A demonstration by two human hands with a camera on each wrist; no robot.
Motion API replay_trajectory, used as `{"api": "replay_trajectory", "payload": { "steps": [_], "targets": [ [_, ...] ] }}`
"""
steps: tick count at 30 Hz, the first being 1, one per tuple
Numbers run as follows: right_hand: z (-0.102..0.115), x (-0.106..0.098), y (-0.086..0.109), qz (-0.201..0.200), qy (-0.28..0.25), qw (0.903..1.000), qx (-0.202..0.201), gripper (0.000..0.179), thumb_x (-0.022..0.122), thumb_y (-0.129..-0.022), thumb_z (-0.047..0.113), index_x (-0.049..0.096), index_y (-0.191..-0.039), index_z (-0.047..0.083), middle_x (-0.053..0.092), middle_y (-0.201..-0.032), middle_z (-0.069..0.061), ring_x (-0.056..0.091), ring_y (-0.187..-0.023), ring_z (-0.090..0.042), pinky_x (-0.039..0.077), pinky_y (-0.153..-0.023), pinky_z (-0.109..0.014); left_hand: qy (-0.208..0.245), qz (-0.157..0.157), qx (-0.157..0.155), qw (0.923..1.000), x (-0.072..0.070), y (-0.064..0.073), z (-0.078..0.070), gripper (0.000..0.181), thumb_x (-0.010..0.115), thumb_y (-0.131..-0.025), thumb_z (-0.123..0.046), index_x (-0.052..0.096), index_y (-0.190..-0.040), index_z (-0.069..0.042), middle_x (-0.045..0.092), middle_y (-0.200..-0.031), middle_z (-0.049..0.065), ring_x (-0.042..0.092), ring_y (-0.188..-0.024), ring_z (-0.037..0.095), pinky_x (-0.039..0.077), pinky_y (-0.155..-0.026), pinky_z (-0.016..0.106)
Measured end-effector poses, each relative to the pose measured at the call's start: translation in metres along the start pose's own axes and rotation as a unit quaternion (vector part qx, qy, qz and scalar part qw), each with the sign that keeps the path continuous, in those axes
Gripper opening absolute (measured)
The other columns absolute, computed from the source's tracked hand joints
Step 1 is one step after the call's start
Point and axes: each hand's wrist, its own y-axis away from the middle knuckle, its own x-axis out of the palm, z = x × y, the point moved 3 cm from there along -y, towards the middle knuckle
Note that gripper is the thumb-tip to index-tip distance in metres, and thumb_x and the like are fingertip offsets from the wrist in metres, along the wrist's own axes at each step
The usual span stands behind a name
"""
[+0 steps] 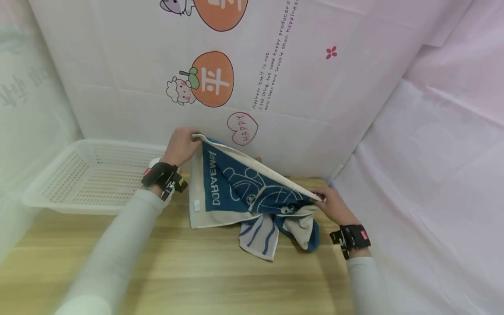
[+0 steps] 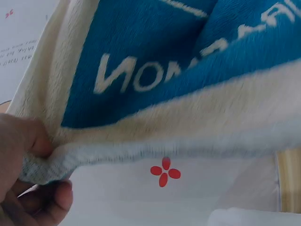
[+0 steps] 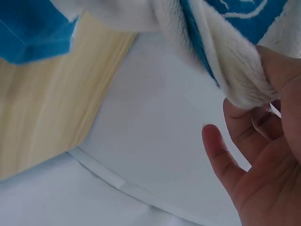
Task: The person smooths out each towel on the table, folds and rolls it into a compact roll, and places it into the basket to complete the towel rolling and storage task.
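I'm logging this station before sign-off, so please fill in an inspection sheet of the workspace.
Surface: wood-grain table; no spills seen.
Job's things: blue and cream towel, its top edge stretched between the hands; striped cloth below it, whether separate cannot be told.
Clutter: nothing seen, unless the white basket at left counts.
Grippers: bare hands; left hand pinches the towel's upper left corner, right hand grips its right end.
Cables: nothing seen.
Surroundings: printed white sheet behind the table, pale sheet at right.
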Motion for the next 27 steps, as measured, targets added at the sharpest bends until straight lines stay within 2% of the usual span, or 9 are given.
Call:
{"api": "replay_trajectory", "payload": {
  "steps": [2, 6, 11, 14, 17, 20, 23, 26, 27],
  "targets": [
    [-0.011, -0.012, -0.008, 0.014, 0.005, 0.9996, 0.024, 0.019, 0.072, -0.090, -0.003, 0.074, -0.109, -0.002, 0.066, -0.082, -0.008, 0.052, -0.067, -0.013, 0.044, -0.060, -0.029, 0.002, -0.032, 0.006, 0.9995, -0.004, -0.008, -0.002, 0.021, 0.059, -0.095, -0.001, 0.075, -0.108, -0.001, 0.074, -0.112, 0.019, 0.069, -0.104, 0.033, 0.054, -0.092, 0.047],
    [-0.034, -0.043, -0.020, -0.027, 0.052, 0.9976, 0.038, 0.018, 0.066, -0.090, -0.006, 0.072, -0.107, -0.007, 0.062, -0.075, -0.009, 0.050, -0.063, -0.014, 0.042, -0.059, -0.029, 0.014, -0.084, 0.012, 0.9963, -0.019, -0.024, -0.004, 0.022, 0.059, -0.092, 0.002, 0.075, -0.107, 0.000, 0.075, -0.111, 0.019, 0.070, -0.107, 0.034, 0.054, -0.096, 0.047],
    [-0.028, -0.099, -0.028, -0.178, 0.124, 0.9755, 0.034, 0.021, 0.061, -0.090, -0.008, 0.069, -0.109, -0.009, 0.062, -0.084, -0.021, 0.055, -0.073, -0.033, 0.040, -0.066, -0.041, 0.039, -0.170, 0.073, 0.9821, -0.046, -0.031, -0.029, 0.022, 0.060, -0.093, 0.003, 0.076, -0.108, 0.000, 0.075, -0.112, 0.018, 0.071, -0.106, 0.032, 0.054, -0.092, 0.042],
    [-0.013, -0.123, -0.023, -0.257, 0.117, 0.9580, 0.051, 0.021, 0.058, -0.092, -0.008, 0.068, -0.110, -0.009, 0.059, -0.094, -0.025, 0.053, -0.086, -0.039, 0.038, -0.074, -0.046, 0.053, -0.225, 0.151, 0.9612, -0.063, -0.018, -0.049, 0.021, 0.063, -0.092, 0.006, 0.076, -0.107, 0.001, 0.076, -0.109, 0.017, 0.072, -0.103, 0.032, 0.055, -0.094, 0.038],
    [-0.010, -0.124, -0.001, -0.291, 0.079, 0.9515, 0.062, 0.019, 0.054, -0.094, -0.007, 0.063, -0.110, -0.013, 0.055, -0.104, -0.030, 0.049, -0.099, -0.045, 0.036, -0.085, -0.052, 0.070, -0.232, 0.234, 0.9418, -0.069, 0.014, -0.053, 0.023, 0.067, -0.086, 0.012, 0.075, -0.106, 0.003, 0.076, -0.108, 0.018, 0.072, -0.100, 0.033, 0.054, -0.096, 0.028],
    [-0.014, -0.099, 0.033, -0.288, 0.062, 0.9535, 0.066, 0.017, 0.051, -0.096, -0.007, 0.058, -0.111, -0.014, 0.056, -0.107, -0.031, 0.050, -0.102, -0.046, 0.039, -0.089, -0.051, 0.089, -0.190, 0.279, 0.9369, -0.060, 0.064, -0.044, 0.030, 0.072, -0.076, 0.019, 0.074, -0.102, 0.004, 0.076, -0.103, 0.020, 0.072, -0.091, 0.035, 0.051, -0.093, 0.016],
    [-0.021, -0.057, 0.072, -0.252, 0.058, 0.9629, 0.077, 0.022, 0.048, -0.096, -0.012, 0.056, -0.116, -0.012, 0.061, -0.105, -0.028, 0.057, -0.095, -0.040, 0.045, -0.085, -0.038, 0.104, -0.117, 0.253, 0.9547, -0.037, 0.121, -0.024, 0.040, 0.078, -0.066, 0.022, 0.074, -0.098, 0.000, 0.076, -0.101, 0.017, 0.072, -0.089, 0.034, 0.049, -0.093, 0.012],
    [-0.029, -0.013, 0.108, -0.211, 0.055, 0.9717, 0.091, 0.029, 0.046, -0.094, -0.016, 0.057, -0.121, -0.009, 0.063, -0.105, -0.024, 0.060, -0.092, -0.037, 0.048, -0.082, -0.035, 0.089, -0.019, 0.188, 0.9779, -0.007, 0.172, 0.002, 0.041, 0.079, -0.066, 0.019, 0.075, -0.098, -0.006, 0.077, -0.100, 0.012, 0.073, -0.091, 0.028, 0.055, -0.088, 0.018],
    [-0.030, 0.001, 0.120, -0.191, 0.057, 0.9748, 0.100, 0.032, 0.046, -0.094, -0.017, 0.057, -0.122, -0.009, 0.064, -0.107, -0.024, 0.061, -0.094, -0.037, 0.050, -0.083, -0.038, 0.087, 0.031, 0.155, 0.9836, 0.003, 0.188, 0.011, 0.040, 0.078, -0.069, 0.016, 0.075, -0.100, -0.008, 0.077, -0.101, 0.009, 0.072, -0.090, 0.024, 0.057, -0.083, 0.020]
  ]
}}
